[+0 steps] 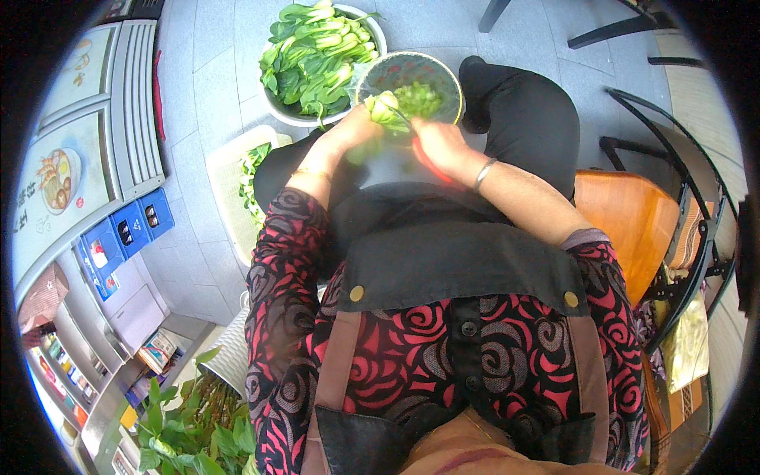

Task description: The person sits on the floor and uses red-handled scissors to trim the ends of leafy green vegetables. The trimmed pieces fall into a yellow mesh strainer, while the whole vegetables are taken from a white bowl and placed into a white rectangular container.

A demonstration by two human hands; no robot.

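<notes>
My left hand point(356, 127) holds a head of bok choy point(383, 105) by its pale stem end, over the near edge of a yellow-rimmed bin point(461, 98). Against the stems is the blade of a red-handled cutting tool point(426, 159), probably scissors, gripped in my right hand point(442, 145). Motion blurs the tool and the leaves hanging below my left hand. Green trimmings point(418, 100) lie in the bin, which seems lined with clear plastic. Beyond my left hand, a round basin point(383, 29) is heaped with whole bok choy point(317, 56).
A pale plastic basket point(228, 196) with cut greens point(255, 178) stands left of my knee. Blue crates point(127, 234) line the cabinet at left. A wooden chair seat point(623, 219) and black metal frame point(689, 142) are at right. A leafy plant point(196, 436) stands at lower left.
</notes>
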